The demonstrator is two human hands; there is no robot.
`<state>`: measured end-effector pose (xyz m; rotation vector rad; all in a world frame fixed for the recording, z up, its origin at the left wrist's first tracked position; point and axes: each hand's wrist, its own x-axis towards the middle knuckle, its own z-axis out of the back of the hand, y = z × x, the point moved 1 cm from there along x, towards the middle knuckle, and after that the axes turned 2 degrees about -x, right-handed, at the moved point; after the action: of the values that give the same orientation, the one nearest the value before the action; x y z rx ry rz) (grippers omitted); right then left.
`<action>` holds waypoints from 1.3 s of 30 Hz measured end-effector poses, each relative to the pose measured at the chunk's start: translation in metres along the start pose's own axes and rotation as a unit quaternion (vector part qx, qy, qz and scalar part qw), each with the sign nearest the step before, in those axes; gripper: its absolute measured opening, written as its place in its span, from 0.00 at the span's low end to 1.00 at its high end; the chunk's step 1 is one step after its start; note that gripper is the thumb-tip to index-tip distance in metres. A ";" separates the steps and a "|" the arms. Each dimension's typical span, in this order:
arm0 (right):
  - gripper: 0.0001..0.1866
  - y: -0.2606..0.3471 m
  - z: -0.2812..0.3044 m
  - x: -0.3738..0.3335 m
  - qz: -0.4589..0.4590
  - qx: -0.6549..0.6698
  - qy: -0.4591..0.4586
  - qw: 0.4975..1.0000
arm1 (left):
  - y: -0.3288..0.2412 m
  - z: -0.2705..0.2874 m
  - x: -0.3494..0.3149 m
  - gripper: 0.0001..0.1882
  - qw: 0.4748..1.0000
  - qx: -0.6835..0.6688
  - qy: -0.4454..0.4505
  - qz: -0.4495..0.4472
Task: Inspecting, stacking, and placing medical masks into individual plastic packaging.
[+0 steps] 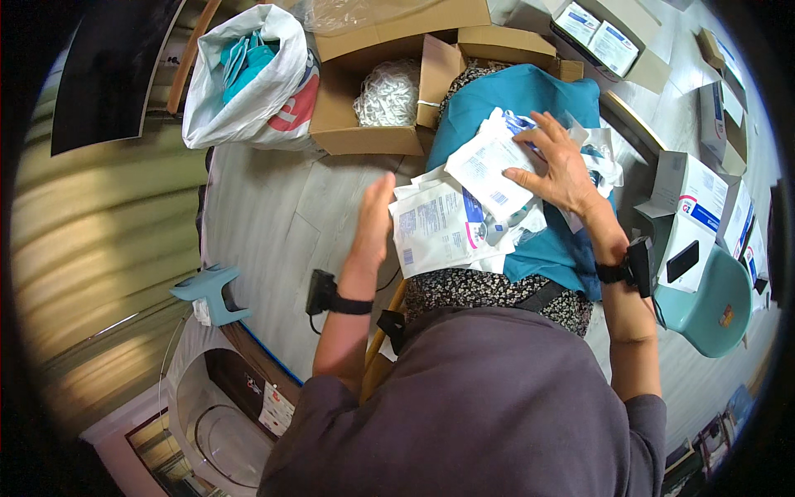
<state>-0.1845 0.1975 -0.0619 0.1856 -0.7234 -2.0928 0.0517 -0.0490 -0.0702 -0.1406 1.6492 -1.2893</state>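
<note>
Several flat white paper packets with blue and pink print lie in a loose pile on a teal cloth [472,112] across my lap. The nearest packet [435,228] is at the pile's left, and another packet [493,170] rests tilted over its far right part. My left hand [374,217] is stretched out, its edge upright against the pile's left side, holding nothing. Over the upper packet my right hand [559,166] spreads its thumb and fingers, touching the packet without visibly gripping it. More packets are partly hidden beneath and behind my right hand.
Ahead stands a cardboard box [364,141] with a white stringy bundle [387,95]. A white sack [248,108] holds teal cloth pieces. To the right are an open carton [654,50] of packets and a teal chair [712,311] bearing white boxes and a phone [683,260].
</note>
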 end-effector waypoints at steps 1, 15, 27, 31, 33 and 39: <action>0.37 -0.001 0.000 0.005 0.008 -0.049 -0.004 0.999 | 0.011 0.001 -0.007 0.27 0.996 -0.082 0.031 0.031; 0.41 0.033 0.031 -0.001 -0.073 0.094 0.034 0.992 | -0.034 -0.058 -0.059 0.23 0.967 -0.191 0.168 0.005; 0.19 0.044 0.073 -0.007 0.041 0.036 -0.144 0.988 | -0.034 -0.065 -0.036 0.24 0.989 0.011 0.129 -0.077; 0.42 0.135 0.080 -0.024 0.103 0.021 -0.024 0.994 | -0.046 -0.067 -0.043 0.26 0.986 0.020 0.152 -0.067; 0.53 0.158 0.065 -0.033 0.115 -0.003 0.049 0.992 | -0.059 -0.077 -0.047 0.25 0.984 0.002 0.174 -0.026; 0.36 0.150 0.043 -0.036 0.139 -0.174 0.027 0.975 | -0.072 -0.087 -0.063 0.18 0.961 -0.133 0.235 0.055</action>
<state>-0.0740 0.1793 0.0519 -0.0519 -0.3198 -1.8994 -0.0141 0.0164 0.0192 0.1045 2.2027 -1.0606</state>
